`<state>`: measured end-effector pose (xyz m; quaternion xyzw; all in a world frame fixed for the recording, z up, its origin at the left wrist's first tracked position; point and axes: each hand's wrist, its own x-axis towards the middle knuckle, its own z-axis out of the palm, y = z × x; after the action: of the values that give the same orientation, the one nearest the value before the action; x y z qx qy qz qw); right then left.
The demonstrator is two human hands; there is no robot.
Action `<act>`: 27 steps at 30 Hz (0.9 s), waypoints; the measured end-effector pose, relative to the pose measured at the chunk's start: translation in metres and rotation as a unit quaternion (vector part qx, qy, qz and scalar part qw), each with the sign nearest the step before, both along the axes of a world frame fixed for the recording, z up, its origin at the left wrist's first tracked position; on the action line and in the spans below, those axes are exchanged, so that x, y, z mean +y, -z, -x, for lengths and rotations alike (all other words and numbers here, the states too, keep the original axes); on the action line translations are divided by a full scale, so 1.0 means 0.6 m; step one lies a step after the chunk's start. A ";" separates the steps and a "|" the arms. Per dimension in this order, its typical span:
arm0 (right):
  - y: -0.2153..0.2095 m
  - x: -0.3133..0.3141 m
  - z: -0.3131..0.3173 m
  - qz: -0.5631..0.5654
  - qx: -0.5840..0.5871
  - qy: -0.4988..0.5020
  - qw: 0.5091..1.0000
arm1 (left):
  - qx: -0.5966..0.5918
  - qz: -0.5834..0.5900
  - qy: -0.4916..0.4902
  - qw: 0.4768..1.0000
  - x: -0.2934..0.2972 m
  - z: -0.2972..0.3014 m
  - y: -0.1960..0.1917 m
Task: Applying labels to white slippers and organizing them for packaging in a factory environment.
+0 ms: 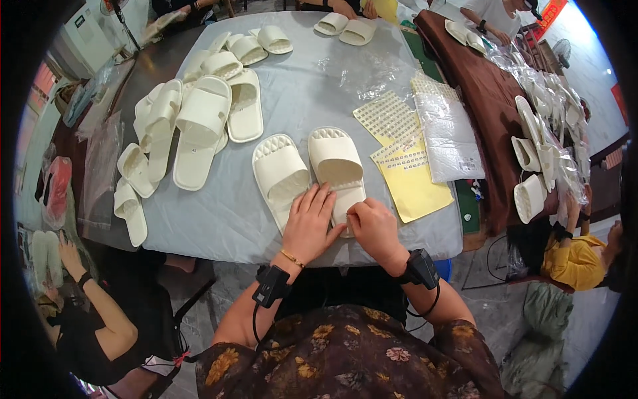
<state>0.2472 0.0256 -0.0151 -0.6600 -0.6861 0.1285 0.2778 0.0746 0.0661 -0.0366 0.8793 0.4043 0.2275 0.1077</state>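
Note:
Two cream slippers lie side by side in front of me, toes pointing away: a left slipper (282, 178) and a right slipper (337, 161). My left hand (308, 221) rests flat over their heel ends, fingers stretched out and thumb reaching onto the right slipper. At that slipper's heel, my right hand (374, 228) is closed with the fingers pinched together against the insole. Whatever sits between those fingertips is hidden. Right of the slippers are sheets of small printed labels (387, 118) and a yellow backing sheet (417, 194).
A heap of cream slippers (199, 126) covers the table's left side. Another pair (345, 28) lies at the far edge. Clear plastic film (362, 70) and a flat plastic packet (446, 139) lie right. Co-workers sit around; a brown-covered table (458, 80) holds more slippers.

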 end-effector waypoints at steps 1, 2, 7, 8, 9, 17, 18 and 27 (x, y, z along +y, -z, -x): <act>-0.002 0.004 0.002 -0.001 -0.010 0.001 1.000 | -0.001 -0.003 0.001 1.000 0.003 0.001 -0.001; -0.002 0.010 0.007 -0.006 -0.019 0.000 1.000 | 0.000 -0.010 0.000 1.000 0.006 0.006 -0.002; 0.000 0.018 -0.003 0.092 0.000 0.013 0.996 | 0.014 -0.011 -0.004 1.000 0.000 0.002 -0.001; -0.005 0.017 -0.003 0.101 -0.009 0.006 0.995 | 0.012 -0.020 -0.003 1.000 -0.002 0.003 0.005; -0.004 0.015 -0.003 0.099 -0.009 0.000 0.995 | 0.008 -0.022 -0.002 1.000 -0.002 0.003 0.007; -0.004 -0.009 -0.005 0.060 -0.109 -0.045 0.991 | 0.001 -0.043 -0.008 0.999 -0.018 0.000 0.009; -0.002 -0.009 -0.005 0.048 -0.137 -0.061 0.988 | 0.002 -0.053 -0.012 0.999 -0.020 0.000 0.011; -0.003 0.002 -0.011 0.015 -0.173 -0.095 0.980 | 0.002 -0.012 0.003 1.000 -0.011 -0.006 0.010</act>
<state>0.2535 0.0270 -0.0135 -0.6085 -0.7811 0.0487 0.1312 0.0782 0.0594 -0.0424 0.8819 0.3996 0.2303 0.0973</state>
